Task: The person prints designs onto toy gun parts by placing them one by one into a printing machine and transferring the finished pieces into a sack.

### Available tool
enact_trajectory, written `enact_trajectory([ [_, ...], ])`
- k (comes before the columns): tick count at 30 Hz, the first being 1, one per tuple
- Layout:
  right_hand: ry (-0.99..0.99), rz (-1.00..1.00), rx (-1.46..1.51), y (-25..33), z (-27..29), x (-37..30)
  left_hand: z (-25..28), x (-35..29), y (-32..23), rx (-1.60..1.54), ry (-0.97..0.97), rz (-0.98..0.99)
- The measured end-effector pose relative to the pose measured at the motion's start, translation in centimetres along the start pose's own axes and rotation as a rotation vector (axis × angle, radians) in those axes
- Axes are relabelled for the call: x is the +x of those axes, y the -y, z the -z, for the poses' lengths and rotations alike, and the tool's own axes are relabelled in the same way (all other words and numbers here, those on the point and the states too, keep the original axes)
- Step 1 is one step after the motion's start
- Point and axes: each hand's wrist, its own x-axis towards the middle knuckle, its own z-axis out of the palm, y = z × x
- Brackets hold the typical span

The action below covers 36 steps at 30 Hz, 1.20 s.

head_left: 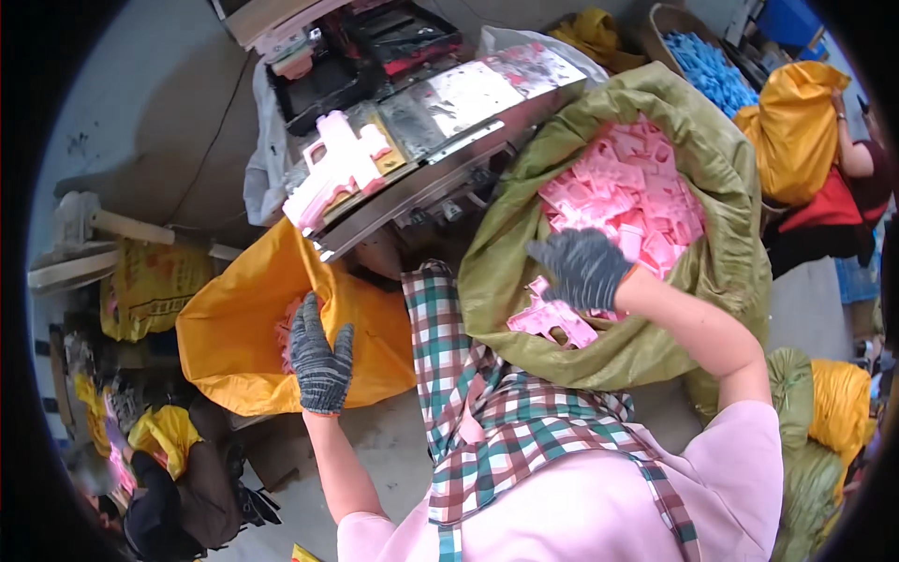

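Note:
My left hand (321, 361), in a grey knit glove, is open with its fingers stretched out over the mouth of an orange sack (229, 323). Inside that sack, reddish-pink pieces (286, 337) show beside the glove. My right hand (582, 269), gloved the same way, is over a large olive-green sack (506, 220), one finger reaching left and the thumb apart from it. Just below it is a pink toy pistol part (552, 318); whether the glove touches it is hard to see. Many more pink toy pistol parts (632, 187) are heaped in the green sack.
Ahead stands a metal work machine (449, 136), its bed bearing a pink toy pistol (342, 169). Blue pieces (702, 70) fill a container at the far right. One person (866, 178) handles an orange sack (796, 126); another person (178, 506) is at the lower left. Filled sacks (833, 403) stand at right.

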Motion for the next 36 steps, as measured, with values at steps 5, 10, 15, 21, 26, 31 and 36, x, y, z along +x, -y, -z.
enact_trajectory([
  [5,-0.026,0.051,0.015,0.4,-4.9,-3.3,-1.9,0.8,-4.4,-0.135,0.028,-0.17],
  [10,-0.3,0.204,0.271,1.4,-0.1,-3.7,-2.6,0.6,-9.6,-0.575,0.326,-0.268],
  [15,-0.564,0.549,0.424,5.7,4.1,-3.3,-6.7,-1.0,-9.4,-0.749,0.646,-0.511],
  [21,-0.352,0.321,0.227,6.1,6.3,-3.3,-4.2,0.5,-12.7,-0.546,-0.048,-0.253],
  [26,-0.635,0.465,0.332,4.8,4.3,-2.0,-3.7,1.4,-12.6,-0.32,-0.251,-0.326],
  [31,-0.817,0.302,0.572,2.6,7.4,-1.4,-2.1,6.7,-9.8,0.013,-0.709,-0.311],
  [36,-0.756,0.267,0.569,1.8,7.9,-1.6,2.5,13.8,-5.9,-0.014,-0.35,-0.227],
])
